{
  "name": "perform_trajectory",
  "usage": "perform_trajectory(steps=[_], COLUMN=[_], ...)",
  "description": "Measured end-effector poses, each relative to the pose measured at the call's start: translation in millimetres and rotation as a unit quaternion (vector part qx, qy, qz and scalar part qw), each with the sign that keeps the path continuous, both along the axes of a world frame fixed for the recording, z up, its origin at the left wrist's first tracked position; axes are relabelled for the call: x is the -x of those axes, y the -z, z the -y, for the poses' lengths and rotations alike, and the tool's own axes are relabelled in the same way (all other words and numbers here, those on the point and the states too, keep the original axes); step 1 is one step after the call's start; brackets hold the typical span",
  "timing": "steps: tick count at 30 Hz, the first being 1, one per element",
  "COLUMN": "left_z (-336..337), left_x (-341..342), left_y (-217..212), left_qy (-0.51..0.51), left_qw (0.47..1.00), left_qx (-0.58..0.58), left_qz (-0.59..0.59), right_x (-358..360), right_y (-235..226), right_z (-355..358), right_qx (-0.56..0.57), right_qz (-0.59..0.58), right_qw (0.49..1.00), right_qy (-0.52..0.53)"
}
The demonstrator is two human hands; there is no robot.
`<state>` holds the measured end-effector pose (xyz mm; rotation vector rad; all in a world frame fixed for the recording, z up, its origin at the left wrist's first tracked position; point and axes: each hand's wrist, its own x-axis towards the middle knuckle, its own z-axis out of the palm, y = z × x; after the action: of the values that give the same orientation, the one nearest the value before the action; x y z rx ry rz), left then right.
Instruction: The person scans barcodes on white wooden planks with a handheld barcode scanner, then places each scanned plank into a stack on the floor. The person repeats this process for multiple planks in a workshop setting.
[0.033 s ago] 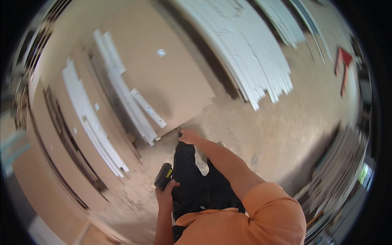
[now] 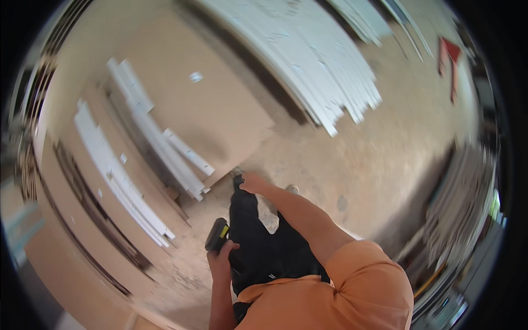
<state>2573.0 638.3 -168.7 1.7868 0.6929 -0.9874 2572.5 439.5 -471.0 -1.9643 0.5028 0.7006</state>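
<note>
My left hand (image 2: 224,254) is closed around a dark, blocky thing with a yellow label (image 2: 216,235), which looks like the battery end of a cordless tool. It is held beside my left thigh, over the black trousers (image 2: 256,253). My right arm reaches forward across my body. At its end my right hand (image 2: 253,183) is closed over the front of my left leg, with a small dark shape (image 2: 238,180) at its fingers. Whether that shape is held or is part of my clothing, I cannot tell.
Brown panels (image 2: 236,126) lie to the left and ahead, with white strips (image 2: 168,146) on them. A large stack of white boards (image 2: 308,66) lies ahead. A red metal frame (image 2: 451,52) stands at far right. Nearer on the right is a pile of greyish boards (image 2: 456,203).
The panels, white boards and red frame have shifted left in the picture as my view turns. Both hands keep nearly the same pose in front of my body.
</note>
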Motion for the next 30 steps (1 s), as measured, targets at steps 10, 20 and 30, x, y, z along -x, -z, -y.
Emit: perform_trajectory(steps=[10, 20, 30], left_z=[158.4, 200.3, 249.9], left_x=[135.1, 236.7, 373.1], left_y=[4.7, 110.5, 152.4], left_qy=[0.542, 0.704, 0.721], left_qw=[0.834, 0.696, 0.63], left_qx=[0.098, -0.101, -0.288], left_qz=[0.0, -0.1, 0.011], right_x=[441.1, 611.1, 676.7], right_y=[6.0, 211.0, 355.6], right_z=[67.3, -54.7, -7.7], right_qx=[0.06, -0.006, -0.037], right_qz=[-0.234, -0.32, -0.298], right_qw=[0.747, 0.431, 0.288], right_qy=[0.619, 0.844, 0.909])
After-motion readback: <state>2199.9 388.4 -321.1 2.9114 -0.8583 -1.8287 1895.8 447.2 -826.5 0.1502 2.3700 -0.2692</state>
